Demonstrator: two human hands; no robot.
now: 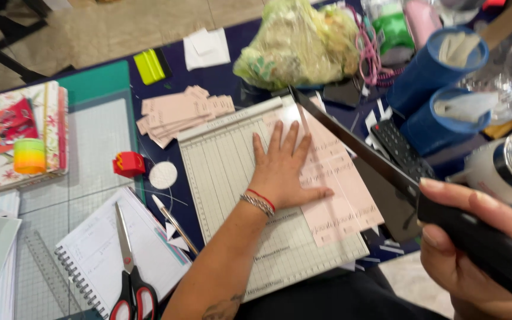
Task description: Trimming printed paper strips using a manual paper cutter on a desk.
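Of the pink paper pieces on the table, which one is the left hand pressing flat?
The large pink sheet on the paper cutter board, under the left hand. The stack of small pink strips lies untouched beyond the board's top-left corner.

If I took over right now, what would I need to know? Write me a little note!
Left hand: flat on the pink sheet, pinning it to the paper cutter's board.
Right hand: grip closed around the black handle, blade arm raised.
Done: a pile of cut pink strips lies beyond the board.
Left: the sheet's edge sits under the blade, not yet cut. Keep fingers away from the blade line.
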